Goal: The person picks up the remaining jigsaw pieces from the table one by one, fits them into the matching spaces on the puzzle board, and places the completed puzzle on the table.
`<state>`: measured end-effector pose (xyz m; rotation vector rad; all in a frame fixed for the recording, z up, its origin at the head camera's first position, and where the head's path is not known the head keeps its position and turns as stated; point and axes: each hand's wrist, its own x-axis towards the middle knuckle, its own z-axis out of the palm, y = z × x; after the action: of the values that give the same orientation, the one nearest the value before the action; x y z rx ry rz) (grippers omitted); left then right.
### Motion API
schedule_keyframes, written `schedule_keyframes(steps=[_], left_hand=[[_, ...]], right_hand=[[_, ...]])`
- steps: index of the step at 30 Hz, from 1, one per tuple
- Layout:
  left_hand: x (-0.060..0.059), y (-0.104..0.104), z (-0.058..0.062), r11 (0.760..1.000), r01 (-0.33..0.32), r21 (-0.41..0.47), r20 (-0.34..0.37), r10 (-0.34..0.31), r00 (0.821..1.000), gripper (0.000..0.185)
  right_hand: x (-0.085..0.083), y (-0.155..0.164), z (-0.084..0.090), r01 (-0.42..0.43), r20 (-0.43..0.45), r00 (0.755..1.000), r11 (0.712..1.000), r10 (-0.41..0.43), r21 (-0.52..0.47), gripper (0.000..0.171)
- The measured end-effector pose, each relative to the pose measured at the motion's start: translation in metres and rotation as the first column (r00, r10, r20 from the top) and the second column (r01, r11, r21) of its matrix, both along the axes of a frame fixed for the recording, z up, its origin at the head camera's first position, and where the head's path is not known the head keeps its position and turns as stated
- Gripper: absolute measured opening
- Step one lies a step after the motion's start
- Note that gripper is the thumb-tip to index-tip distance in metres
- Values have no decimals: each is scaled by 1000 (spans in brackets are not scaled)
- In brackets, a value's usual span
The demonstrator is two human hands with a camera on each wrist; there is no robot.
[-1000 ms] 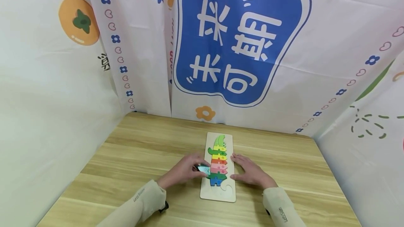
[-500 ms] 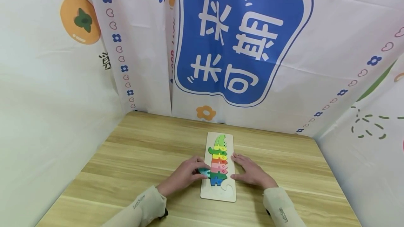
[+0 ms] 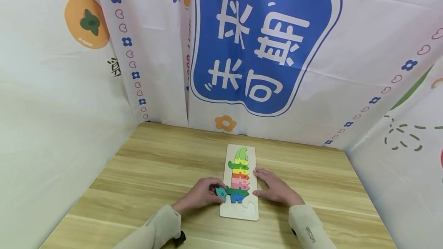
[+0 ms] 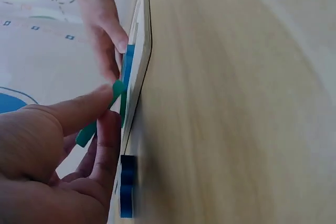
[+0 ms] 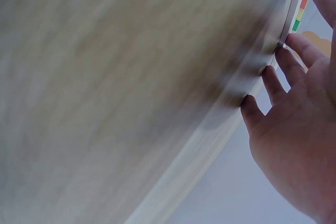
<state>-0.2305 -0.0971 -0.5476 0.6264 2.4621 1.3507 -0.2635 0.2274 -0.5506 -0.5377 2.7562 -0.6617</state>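
My left hand (image 3: 202, 193) pinches a teal puzzle piece (image 3: 220, 192) between thumb and fingers, beside the left edge of a pale wooden puzzle board (image 3: 238, 213). In the left wrist view the teal piece (image 4: 86, 134) is tilted and seen edge-on. Coloured pieces on the board form a crocodile, from a light green head (image 3: 242, 153) to a dark green piece (image 3: 238, 192) and a blue piece (image 3: 237, 198). Below them shows a curled tail outline. My right hand (image 3: 275, 189) rests at the board's right edge, fingers spread and nearly straight.
Under the left hand, a dark blue piece (image 4: 127, 187) shows in the left wrist view. The wooden table (image 3: 166, 156) is bounded by printed cloth walls (image 3: 162, 87) at the back and both sides.
My left hand has drawn the teal piece slightly toward me and turned it, uncovering the dark green piece's left end. The right hand has stayed in place.
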Motion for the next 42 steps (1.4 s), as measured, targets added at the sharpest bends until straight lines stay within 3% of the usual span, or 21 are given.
schedule_keyframes(steps=[9, 12, 20, 27, 34, 42], left_hand=[[11, 5, 6, 988, -72, 136, 173, 48, 984, 36], [16, 11, 6, 981, -89, 171, 179, 58, 982, 32], [28, 25, 3, 985, -75, 156, 128, 55, 990, 22], [31, 36, 0, 992, -32, 125, 67, 24, 997, 20], [30, 43, -2, 1000, -16, 8, -46, 17, 999, 19], [27, 50, 2, 991, -11, -131, -156, -10, 988, 18]], right_hand=[[0, -1, 0, -9, 3, 1000, 1000, 9, 4, 85], [0, 0, 0, -14, 0, 1000, 1000, 14, 5, 85], [0, -1, 0, -28, -4, 1000, 1000, 28, -5, 85], [4, 0, 1, -10, 5, 1000, 999, 10, -31, 84], [4, 0, 0, -10, 8, 1000, 999, 10, -31, 85], [1, 0, 1, -18, -1, 1000, 1000, 18, -19, 84]])
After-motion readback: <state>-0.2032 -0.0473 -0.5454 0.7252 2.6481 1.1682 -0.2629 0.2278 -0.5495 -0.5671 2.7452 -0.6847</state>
